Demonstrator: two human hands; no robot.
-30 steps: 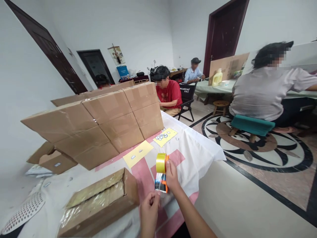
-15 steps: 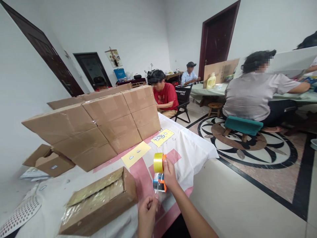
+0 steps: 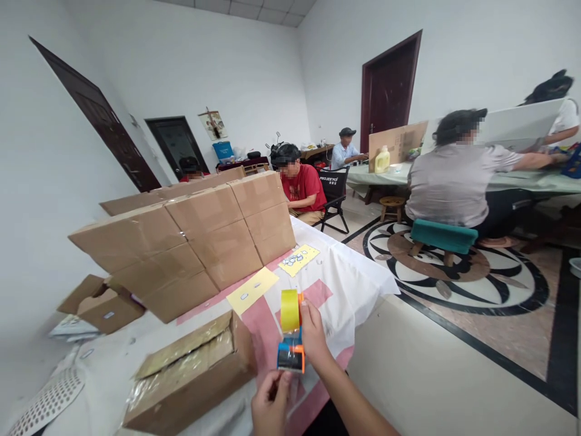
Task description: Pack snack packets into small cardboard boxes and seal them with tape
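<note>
My right hand (image 3: 313,335) grips an orange and blue tape dispenser (image 3: 291,354) with a yellow roll of tape (image 3: 289,310) on it, held upright above the table. My left hand (image 3: 271,404) is just below it, fingers pinched on the clear tape end that hangs from the dispenser. To the left lies a cardboard box (image 3: 190,375) whose top is covered with shiny tape. The table has a white and pink cloth (image 3: 345,284).
A stack of closed cardboard boxes (image 3: 190,236) stands along the far side of the table. Two yellow sheets (image 3: 252,290) with small parts lie on the cloth. An open box (image 3: 100,306) sits at the left. Several other people sit at tables beyond, one on a teal stool (image 3: 442,236).
The camera view has tilted up a little. The dispenser has turned so its blue front faces me, and my left hand has stayed pinched under it.
</note>
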